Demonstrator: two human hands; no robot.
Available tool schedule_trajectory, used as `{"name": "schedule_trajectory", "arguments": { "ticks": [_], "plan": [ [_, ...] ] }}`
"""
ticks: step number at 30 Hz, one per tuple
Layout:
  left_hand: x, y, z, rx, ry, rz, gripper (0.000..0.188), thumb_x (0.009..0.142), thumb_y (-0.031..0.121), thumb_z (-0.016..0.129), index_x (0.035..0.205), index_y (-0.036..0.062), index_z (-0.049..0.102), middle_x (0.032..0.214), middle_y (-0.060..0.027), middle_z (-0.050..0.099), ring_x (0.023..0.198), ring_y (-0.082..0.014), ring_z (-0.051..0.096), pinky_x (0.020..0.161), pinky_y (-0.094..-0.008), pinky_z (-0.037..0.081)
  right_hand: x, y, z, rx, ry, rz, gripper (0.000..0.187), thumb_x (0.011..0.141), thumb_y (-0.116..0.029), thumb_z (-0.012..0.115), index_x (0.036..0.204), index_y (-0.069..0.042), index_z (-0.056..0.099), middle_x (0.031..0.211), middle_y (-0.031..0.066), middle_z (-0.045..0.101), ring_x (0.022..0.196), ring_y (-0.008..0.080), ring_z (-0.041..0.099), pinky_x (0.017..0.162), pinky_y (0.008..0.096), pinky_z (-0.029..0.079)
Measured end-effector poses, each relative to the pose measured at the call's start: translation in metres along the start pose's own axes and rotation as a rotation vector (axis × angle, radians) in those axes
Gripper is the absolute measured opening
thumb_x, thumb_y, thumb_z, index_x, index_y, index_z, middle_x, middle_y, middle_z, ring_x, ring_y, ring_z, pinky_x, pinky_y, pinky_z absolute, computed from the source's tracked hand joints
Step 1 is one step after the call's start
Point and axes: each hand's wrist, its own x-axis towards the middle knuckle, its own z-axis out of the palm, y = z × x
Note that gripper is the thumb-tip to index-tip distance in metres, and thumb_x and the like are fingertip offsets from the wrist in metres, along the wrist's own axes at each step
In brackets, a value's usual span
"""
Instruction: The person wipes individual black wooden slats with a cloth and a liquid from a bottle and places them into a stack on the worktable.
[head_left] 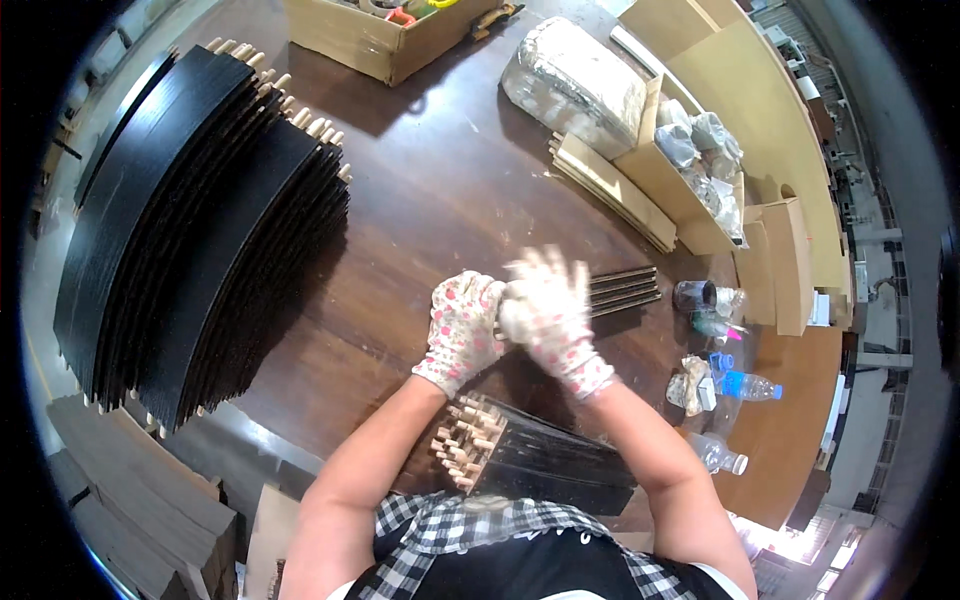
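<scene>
Both my hands wear white gloves with pink and red spots and meet over the middle of the table. My left hand is closed, its fingers curled toward the right hand; what it grips is hidden. Close against it, my right hand is blurred, with its fingers spread and pointing away from me. Just right of that hand lie several narrow dark slats, their left ends hidden behind it. Nearer my body rests a bundle of black boards with wooden dowels sticking out of their left ends.
Tall stacks of curved black boards with dowelled ends fill the left side. A cardboard box stands at the far edge. A wrapped block, light wooden strips and a carton of wrapped items lie far right. Plastic bottles stand right.
</scene>
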Motion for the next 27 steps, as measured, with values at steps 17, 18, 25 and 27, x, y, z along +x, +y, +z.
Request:
{"name": "schedule_trajectory", "arguments": {
  "ticks": [17, 18, 25, 27],
  "plan": [
    [0.011, 0.007, 0.003, 0.025, 0.012, 0.057, 0.055, 0.054, 0.022, 0.082, 0.104, 0.0130, 0.059, 0.100, -0.0066, 0.061, 0.104, -0.0301, 0.057, 0.093, -0.0464, 0.041, -0.035, 0.177, 0.044, -0.135, 0.473, 0.233, 0.040, 0.087, -0.033, 0.062, 0.122, -0.014, 0.064, 0.139, 0.0127, 0.056, 0.135, 0.0357, 0.045, 0.112, 0.0607, 0.030],
    [0.012, 0.011, 0.006, 0.020, -0.022, 0.052, 0.056, 0.053, 0.021, 0.083, 0.104, 0.0139, 0.060, 0.102, -0.0067, 0.060, 0.106, -0.0297, 0.056, 0.094, -0.0467, 0.040, -0.033, 0.212, 0.043, -0.056, 0.565, 0.055, 0.033, 0.088, -0.027, 0.062, 0.116, -0.010, 0.066, 0.123, 0.0125, 0.065, 0.122, 0.0314, 0.058, 0.107, 0.0484, 0.042],
    [0.010, -0.022, -0.021, 0.035, -0.074, 0.124, 0.055, 0.057, 0.027, 0.083, 0.106, 0.0129, 0.061, 0.101, -0.0080, 0.060, 0.105, -0.0309, 0.057, 0.093, -0.0464, 0.042, -0.048, 0.185, 0.009, 0.705, 0.525, 0.659, 0.021, 0.095, -0.019, 0.060, 0.110, -0.007, 0.066, 0.103, 0.0131, 0.071, 0.097, 0.0246, 0.067, 0.084, 0.0353, 0.054],
    [0.019, -0.021, -0.034, 0.048, -0.129, 0.142, 0.061, 0.057, 0.030, 0.086, 0.111, 0.0119, 0.061, 0.105, -0.0088, 0.060, 0.110, -0.0316, 0.056, 0.095, -0.0467, 0.042, -0.043, 0.129, -0.034, 0.768, 0.517, 0.307, 0.016, 0.091, -0.018, 0.064, 0.104, -0.009, 0.069, 0.101, 0.0106, 0.071, 0.097, 0.0253, 0.065, 0.087, 0.0373, 0.052]
  ]
}}
